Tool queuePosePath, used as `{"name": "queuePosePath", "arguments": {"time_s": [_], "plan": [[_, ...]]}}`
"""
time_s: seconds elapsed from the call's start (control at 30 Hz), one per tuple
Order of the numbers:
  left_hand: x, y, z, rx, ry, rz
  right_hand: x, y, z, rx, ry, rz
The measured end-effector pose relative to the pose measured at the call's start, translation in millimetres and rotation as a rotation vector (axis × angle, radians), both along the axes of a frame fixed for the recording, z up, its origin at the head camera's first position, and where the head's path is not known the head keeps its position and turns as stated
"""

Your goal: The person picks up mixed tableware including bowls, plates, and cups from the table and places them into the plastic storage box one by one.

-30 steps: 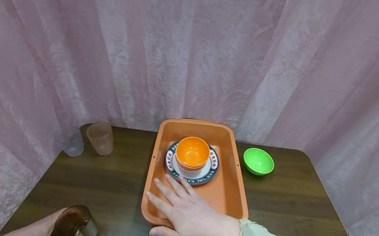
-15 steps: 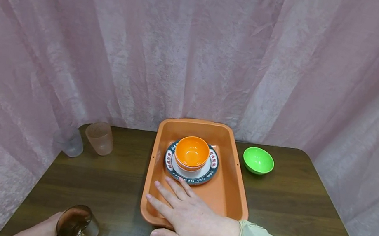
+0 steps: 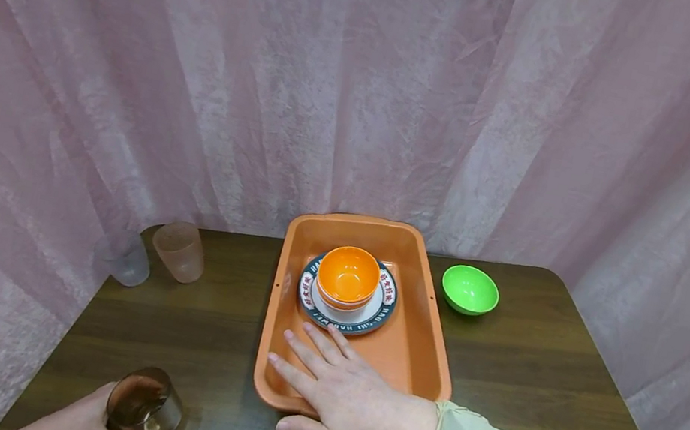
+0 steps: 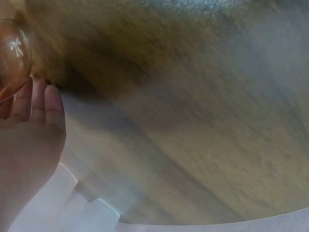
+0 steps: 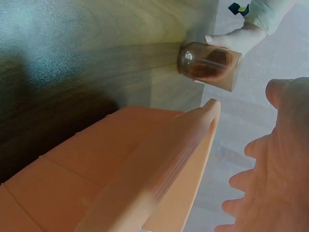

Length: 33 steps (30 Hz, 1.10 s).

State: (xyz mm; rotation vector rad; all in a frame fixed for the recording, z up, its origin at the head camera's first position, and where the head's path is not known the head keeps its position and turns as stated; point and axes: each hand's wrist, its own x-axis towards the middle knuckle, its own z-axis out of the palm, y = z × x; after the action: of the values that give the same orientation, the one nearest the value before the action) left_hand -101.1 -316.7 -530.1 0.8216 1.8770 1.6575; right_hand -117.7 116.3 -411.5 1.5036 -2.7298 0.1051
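Note:
At the lower left of the head view my left hand (image 3: 83, 421) holds a brown see-through glass (image 3: 144, 406), thumb on its near side. The same glass (image 5: 208, 65) shows upright from the side in the right wrist view, close to the tabletop; whether it touches is unclear. My right hand (image 3: 348, 402) hovers with fingers spread over the near end of an orange plastic tub (image 3: 424, 335), holding nothing. Inside the tub lies a plate (image 3: 379, 318) with a dark patterned rim. On it stand stacked bowls, an orange bowl (image 3: 348, 276) on top.
A green bowl (image 3: 470, 291) stands right of the tub. Two frosted tumblers are at the back left of the table: a pinkish tumbler (image 3: 180, 252) and a clear tumbler (image 3: 128, 261). A pink curtain (image 3: 365, 97) hangs behind the table.
My left hand and the brown glass have shifted slightly to the right, and more of the thumb shows. The right hand has stayed nearly still over the tub.

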Motion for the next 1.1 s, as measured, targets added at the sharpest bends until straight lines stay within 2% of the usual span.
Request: {"name": "queuePosePath", "arguments": {"time_s": [0.17,0.3,0.4,0.5,0.73,0.8,0.87,0.97,1.1], "plan": [[0.4,1,6.5,-0.046,0.051,0.027,-1.4,1,2.3,-0.003,-0.039,-0.011],[-0.7,0,15.6,-0.083,0.051,0.042,-2.7,2,4.8,0.0,-0.064,-0.022],[-1.5,-2,24.7,-0.144,0.06,0.077,-4.1,2,6.9,-0.004,-0.065,-0.027],[-3.0,-3,34.3,-0.234,0.115,0.127,-5.8,2,9.3,-0.01,-0.049,-0.028],[-8.4,3,59.8,-0.367,0.204,0.224,-9.6,2,15.5,-0.023,0.016,-0.031],[-10.3,6,68.0,-0.414,0.272,0.244,-10.6,3,17.9,-0.021,0.03,-0.036],[-12.7,10,76.5,-0.441,0.308,0.265,-11.3,4,20.5,-0.022,0.032,-0.044],[-18.2,17,87.8,-0.484,0.371,0.276,-12.5,6,24.5,-0.026,0.022,-0.061],[-25.7,31,102.4,-0.496,0.388,0.273,-14.4,11,28.8,-0.034,0.011,-0.083]]}}
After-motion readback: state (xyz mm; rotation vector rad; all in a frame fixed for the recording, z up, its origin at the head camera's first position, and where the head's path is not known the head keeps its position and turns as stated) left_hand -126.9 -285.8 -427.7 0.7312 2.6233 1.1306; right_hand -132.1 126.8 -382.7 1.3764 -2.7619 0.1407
